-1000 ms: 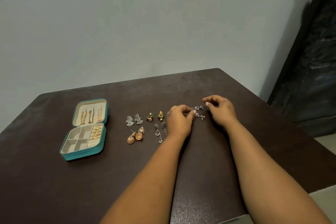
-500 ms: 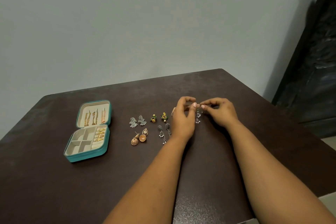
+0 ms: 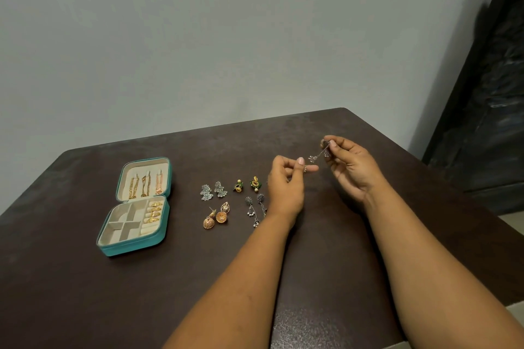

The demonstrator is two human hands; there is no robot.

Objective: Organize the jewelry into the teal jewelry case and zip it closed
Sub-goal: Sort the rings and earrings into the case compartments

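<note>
The teal jewelry case point(image 3: 133, 248) lies open on the left of the dark table, gold pieces hanging in its lid and gold rings in its roll slots. Between the case and my hands lie silver fan earrings point(image 3: 213, 191), green-gold studs point(image 3: 247, 184), gold jhumka earrings point(image 3: 215, 217) and dark silver drop earrings point(image 3: 255, 208). My right hand point(image 3: 351, 170) pinches a silver earring point(image 3: 319, 154) raised above the table. My left hand point(image 3: 286, 187) is beside it with thumb and forefinger pinched on a tiny piece point(image 3: 304, 169), too small to identify.
The dark brown table point(image 3: 326, 278) ends near my forearms at the bottom right. A grey wall stands behind the table. A dark door point(image 3: 487, 93) with a metal knob is at the far right.
Both hands lifted off the table and drew apart. The right hand raised the silver earring up and to the right, while the left hand stayed lower.
</note>
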